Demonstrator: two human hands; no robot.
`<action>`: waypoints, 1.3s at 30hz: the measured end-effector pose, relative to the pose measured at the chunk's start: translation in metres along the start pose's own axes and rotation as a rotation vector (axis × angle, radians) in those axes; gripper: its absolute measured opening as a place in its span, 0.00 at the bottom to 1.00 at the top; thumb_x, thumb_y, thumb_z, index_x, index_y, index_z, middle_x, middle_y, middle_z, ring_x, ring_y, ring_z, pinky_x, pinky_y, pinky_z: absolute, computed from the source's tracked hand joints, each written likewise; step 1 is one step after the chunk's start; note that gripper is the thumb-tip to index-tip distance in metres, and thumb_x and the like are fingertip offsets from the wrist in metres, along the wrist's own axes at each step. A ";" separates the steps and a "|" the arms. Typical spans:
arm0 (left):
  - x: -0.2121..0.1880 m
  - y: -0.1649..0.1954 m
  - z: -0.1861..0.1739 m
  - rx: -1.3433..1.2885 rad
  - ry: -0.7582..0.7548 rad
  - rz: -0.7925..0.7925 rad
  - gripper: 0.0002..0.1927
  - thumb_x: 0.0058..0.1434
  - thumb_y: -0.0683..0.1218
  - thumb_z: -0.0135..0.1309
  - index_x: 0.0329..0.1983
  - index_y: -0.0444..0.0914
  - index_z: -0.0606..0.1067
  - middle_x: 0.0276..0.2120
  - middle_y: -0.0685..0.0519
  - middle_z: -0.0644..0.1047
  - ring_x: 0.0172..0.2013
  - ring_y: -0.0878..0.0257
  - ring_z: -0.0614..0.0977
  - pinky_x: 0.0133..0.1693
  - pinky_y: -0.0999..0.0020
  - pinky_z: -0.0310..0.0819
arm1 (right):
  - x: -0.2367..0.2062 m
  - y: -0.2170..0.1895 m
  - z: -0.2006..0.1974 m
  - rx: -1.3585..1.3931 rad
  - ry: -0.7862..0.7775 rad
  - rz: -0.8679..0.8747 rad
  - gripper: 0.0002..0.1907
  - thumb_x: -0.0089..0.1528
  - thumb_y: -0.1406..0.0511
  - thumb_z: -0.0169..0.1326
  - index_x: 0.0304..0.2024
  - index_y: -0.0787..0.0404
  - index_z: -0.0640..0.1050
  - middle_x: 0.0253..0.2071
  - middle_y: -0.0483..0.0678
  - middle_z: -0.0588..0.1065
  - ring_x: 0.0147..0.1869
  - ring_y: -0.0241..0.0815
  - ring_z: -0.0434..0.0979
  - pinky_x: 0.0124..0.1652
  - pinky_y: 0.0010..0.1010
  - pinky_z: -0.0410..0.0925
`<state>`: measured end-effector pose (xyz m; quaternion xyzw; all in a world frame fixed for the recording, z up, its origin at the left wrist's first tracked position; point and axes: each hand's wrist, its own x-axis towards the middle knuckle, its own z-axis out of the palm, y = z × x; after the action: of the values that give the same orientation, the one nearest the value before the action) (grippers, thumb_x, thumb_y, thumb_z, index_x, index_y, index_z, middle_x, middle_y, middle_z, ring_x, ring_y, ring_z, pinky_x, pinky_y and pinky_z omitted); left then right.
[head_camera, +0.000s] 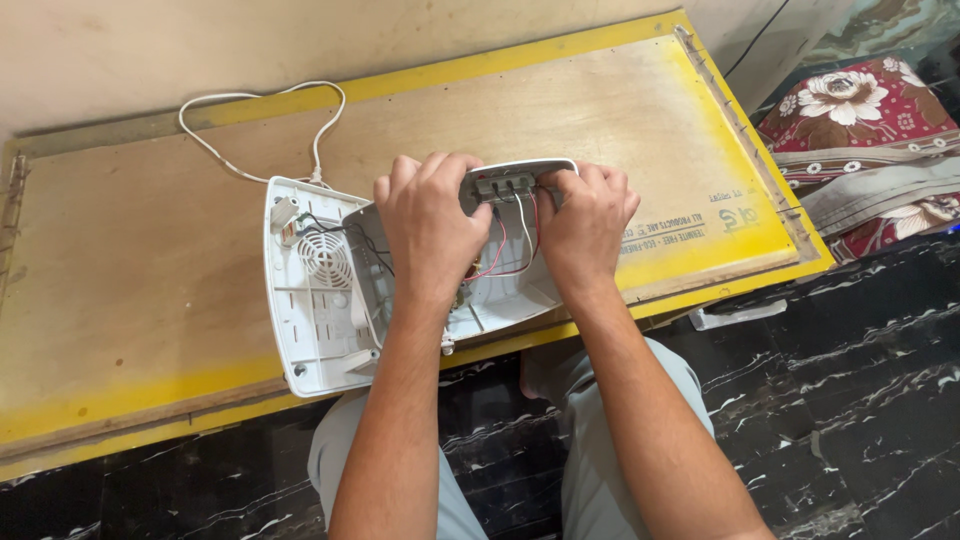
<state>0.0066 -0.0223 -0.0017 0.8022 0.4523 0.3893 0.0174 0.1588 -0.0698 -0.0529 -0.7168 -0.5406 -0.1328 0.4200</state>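
Observation:
An opened white plastic appliance lies on a low plywood table (150, 250). Its base half (310, 300) sits flat at the left, showing a round fan grille and ribs. The lid half (505, 285) is tipped up to the right, joined to the base by red, black and white wires (512, 240). My left hand (430, 225) grips the lid's upper left edge. My right hand (585, 220) grips its upper right edge beside a row of grey switches (503, 185).
A white power cord (255, 110) loops from the appliance toward the table's back. The table has yellow-painted borders. Below are my grey-trousered knees and a black marbled floor (850, 400). A floral fabric bundle (870, 140) lies at the right.

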 end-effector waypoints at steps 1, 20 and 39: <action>0.000 0.000 0.000 0.000 -0.003 -0.002 0.18 0.45 0.45 0.69 0.40 0.45 0.82 0.40 0.57 0.81 0.45 0.55 0.75 0.50 0.57 0.62 | 0.000 0.000 0.000 -0.001 -0.002 0.001 0.06 0.58 0.67 0.65 0.38 0.55 0.84 0.45 0.46 0.78 0.57 0.52 0.70 0.56 0.46 0.58; 0.000 0.000 -0.001 0.003 -0.012 -0.008 0.17 0.45 0.45 0.69 0.40 0.45 0.82 0.39 0.57 0.81 0.45 0.55 0.75 0.50 0.57 0.62 | 0.000 -0.001 0.000 -0.032 -0.012 -0.004 0.07 0.57 0.67 0.65 0.38 0.55 0.84 0.44 0.45 0.78 0.56 0.52 0.70 0.55 0.46 0.58; 0.000 0.000 -0.002 -0.007 -0.012 -0.005 0.18 0.44 0.45 0.70 0.40 0.45 0.82 0.40 0.58 0.81 0.45 0.55 0.75 0.49 0.57 0.62 | -0.001 -0.001 -0.001 -0.024 0.013 -0.034 0.08 0.56 0.68 0.66 0.38 0.55 0.83 0.47 0.45 0.79 0.57 0.52 0.69 0.57 0.48 0.56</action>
<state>0.0056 -0.0232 -0.0001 0.8032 0.4529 0.3861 0.0237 0.1578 -0.0712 -0.0526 -0.7114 -0.5485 -0.1511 0.4126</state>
